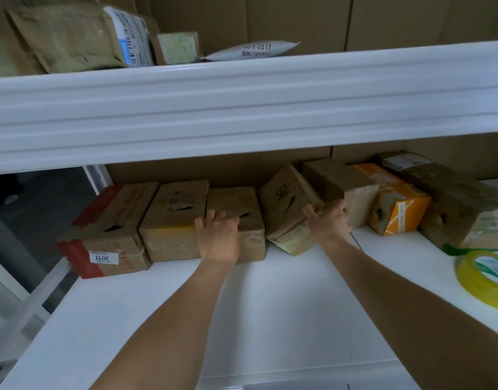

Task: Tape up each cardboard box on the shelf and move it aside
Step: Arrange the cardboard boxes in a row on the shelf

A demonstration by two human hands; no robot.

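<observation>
Several cardboard boxes stand in a row at the back of the white shelf [270, 299]. My left hand [218, 237] rests with spread fingers on the front top edge of the third box from the left [242, 204]. A tilted box [287, 204] leans to the right of it. My right hand [329, 220] holds the right front corner of that tilted box, fingers wrapped at its edge, touching the plain brown box [338, 181] beside it. A roll of yellow-green tape [484, 280] lies at the shelf's right edge.
A red-striped box [107, 232] with a white label and a brown box [172, 218] stand at the left. An orange box [397, 204] and a long taped box [461, 209] stand at the right. The upper shelf beam [242, 108] hangs overhead, holding parcels [73, 35].
</observation>
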